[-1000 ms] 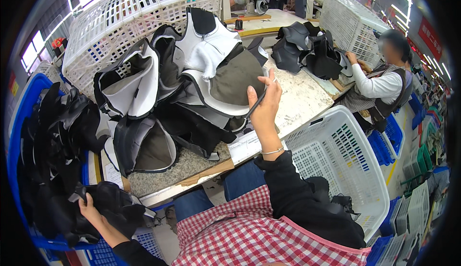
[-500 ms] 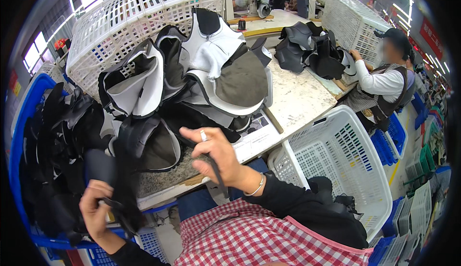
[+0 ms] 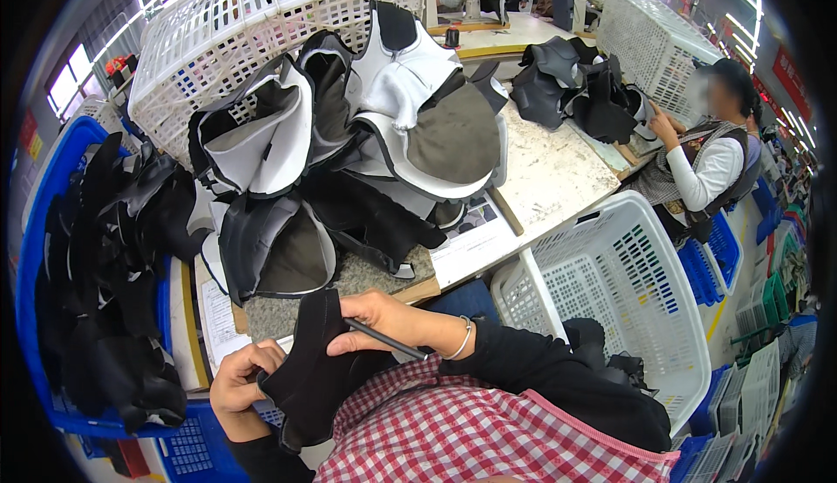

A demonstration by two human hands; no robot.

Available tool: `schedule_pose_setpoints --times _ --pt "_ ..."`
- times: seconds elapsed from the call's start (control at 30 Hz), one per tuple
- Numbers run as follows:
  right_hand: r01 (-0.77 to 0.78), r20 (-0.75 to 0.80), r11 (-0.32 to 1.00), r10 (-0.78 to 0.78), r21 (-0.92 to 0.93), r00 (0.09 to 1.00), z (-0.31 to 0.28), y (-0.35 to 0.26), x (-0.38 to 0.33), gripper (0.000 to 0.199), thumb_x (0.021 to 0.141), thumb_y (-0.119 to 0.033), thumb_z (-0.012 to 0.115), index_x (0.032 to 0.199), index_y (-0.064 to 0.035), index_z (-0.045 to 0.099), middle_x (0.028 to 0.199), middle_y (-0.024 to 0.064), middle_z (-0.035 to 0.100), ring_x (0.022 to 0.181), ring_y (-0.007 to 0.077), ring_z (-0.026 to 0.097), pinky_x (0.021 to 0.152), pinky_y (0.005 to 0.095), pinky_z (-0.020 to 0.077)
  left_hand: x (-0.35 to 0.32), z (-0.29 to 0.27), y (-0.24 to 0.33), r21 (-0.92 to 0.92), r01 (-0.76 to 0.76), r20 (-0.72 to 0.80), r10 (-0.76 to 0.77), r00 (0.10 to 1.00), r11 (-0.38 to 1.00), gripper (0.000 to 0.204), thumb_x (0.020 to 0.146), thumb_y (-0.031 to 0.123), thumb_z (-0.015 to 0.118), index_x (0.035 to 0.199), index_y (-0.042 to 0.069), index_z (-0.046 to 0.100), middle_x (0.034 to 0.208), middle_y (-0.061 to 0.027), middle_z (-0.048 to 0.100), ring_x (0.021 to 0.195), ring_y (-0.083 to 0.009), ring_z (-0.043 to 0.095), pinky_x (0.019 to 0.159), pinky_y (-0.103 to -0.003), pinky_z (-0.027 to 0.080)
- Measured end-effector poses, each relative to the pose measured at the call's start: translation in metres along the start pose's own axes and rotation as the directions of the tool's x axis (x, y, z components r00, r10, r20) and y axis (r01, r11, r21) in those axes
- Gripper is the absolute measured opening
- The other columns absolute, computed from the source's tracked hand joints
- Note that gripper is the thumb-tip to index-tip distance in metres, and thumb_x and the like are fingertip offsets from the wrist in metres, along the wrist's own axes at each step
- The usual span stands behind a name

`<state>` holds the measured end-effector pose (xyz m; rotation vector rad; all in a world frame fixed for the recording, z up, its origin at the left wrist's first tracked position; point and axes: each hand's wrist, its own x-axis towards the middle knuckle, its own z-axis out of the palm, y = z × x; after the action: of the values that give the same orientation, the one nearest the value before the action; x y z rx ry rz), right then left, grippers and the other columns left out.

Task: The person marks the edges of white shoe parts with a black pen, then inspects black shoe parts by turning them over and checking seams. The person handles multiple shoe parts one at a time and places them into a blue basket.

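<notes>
while the left hand (image 3: 237, 384) grips the black fabric piece (image 3: 312, 370) to steady it, the right hand (image 3: 377, 319) pinches a thin pen (image 3: 385, 340) against it.

Matt black cloth piece (image 3: 309, 370), slim dark pen (image 3: 384, 340), white plastic lattice basket (image 3: 628, 300)

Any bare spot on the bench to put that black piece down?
Bare bench top lies right of the heap of black and white pieces, up to the co-worker. A thin grey strip lies before the heap. The blue bin is packed; the white basket holds a few pieces.
</notes>
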<state>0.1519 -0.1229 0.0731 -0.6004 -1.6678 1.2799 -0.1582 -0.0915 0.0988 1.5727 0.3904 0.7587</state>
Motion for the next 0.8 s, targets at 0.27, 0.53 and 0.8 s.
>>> schedule_pose_setpoints --times 0.27,0.53,0.8 --pt "0.008 -0.069 0.995 -0.002 0.095 0.998 0.001 -0.002 0.003 0.031 0.095 -0.021 0.079 0.117 -0.0016 0.069 0.109 0.0044 0.072 0.108 0.0122 0.064 0.097 0.0327 0.051 0.002 0.011 -0.03 -0.302 -0.465 -0.182 0.429 0.885 0.832 0.035 0.086 0.021 0.084 0.075 0.009 0.054 0.072 -0.0051 0.059 0.074 -0.0191 0.051 0.076 -0.039 0.04" --pt "-0.098 -0.322 0.982 0.146 0.16 0.936 -0.005 -0.004 0.002 0.03 0.089 -0.012 0.085 0.114 -0.0025 0.072 0.098 0.0011 0.072 0.088 0.0117 0.066 0.08 0.0296 0.055 -0.074 -0.051 -0.065 -0.205 -0.564 -0.867 0.119 0.483 0.8 0.024 0.098 0.026 0.07 0.11 0.006 0.065 0.108 -0.0092 0.066 0.103 -0.0258 0.062 0.099 -0.043 0.045" --pt "0.097 -0.382 0.995 -0.091 -0.004 0.92 0.004 -0.01 0.043 0.022 0.093 -0.016 0.081 0.11 -0.0058 0.072 0.09 -0.0032 0.067 0.083 0.006 0.062 0.08 0.0216 0.0526 -0.092 -0.061 -0.011 0.423 0.629 -0.9 0.386 0.205 0.653 0.041 0.102 0.03 0.067 0.131 0.003 0.071 0.128 -0.0185 0.07 0.12 -0.0299 0.067 0.103 -0.039 0.052"
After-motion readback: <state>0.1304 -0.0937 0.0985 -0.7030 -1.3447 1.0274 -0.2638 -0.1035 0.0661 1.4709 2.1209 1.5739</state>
